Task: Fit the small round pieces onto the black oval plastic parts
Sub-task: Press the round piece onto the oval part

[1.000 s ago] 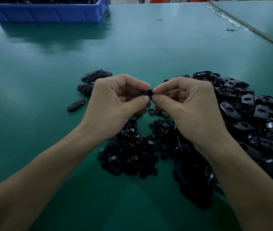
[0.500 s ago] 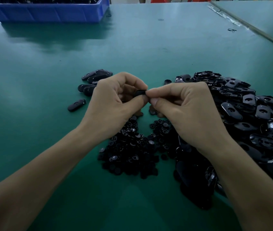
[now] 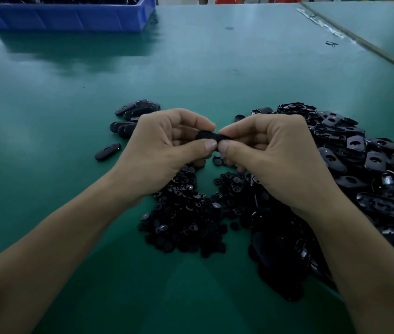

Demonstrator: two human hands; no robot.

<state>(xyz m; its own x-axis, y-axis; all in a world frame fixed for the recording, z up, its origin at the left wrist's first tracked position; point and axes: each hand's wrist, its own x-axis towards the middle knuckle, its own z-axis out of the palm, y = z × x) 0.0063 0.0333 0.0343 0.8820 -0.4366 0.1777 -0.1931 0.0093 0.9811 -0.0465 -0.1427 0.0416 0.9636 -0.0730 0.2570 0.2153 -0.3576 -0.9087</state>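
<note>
Both hands meet above the green table and pinch one black oval part [image 3: 207, 136] between thumbs and forefingers. My left hand [image 3: 164, 150] holds its left end, my right hand [image 3: 275, 155] its right end. Whether a round piece sits on it is hidden by the fingertips. Below the hands lies a heap of small round pieces [image 3: 186, 218]. A large pile of black oval parts [image 3: 364, 169] spreads to the right. A small group of oval parts [image 3: 131, 116] lies to the left, with one single oval part [image 3: 107, 151] apart from it.
A blue bin [image 3: 70, 15] filled with dark parts stands at the far left of the table. A seam between two table tops [image 3: 359, 42] runs diagonally at the far right. A tiny dark scrap [image 3: 331, 43] lies near that seam.
Both hands have shifted slightly left and downward together. More of the oval part now shows between the fingertips. The piles have not moved.
</note>
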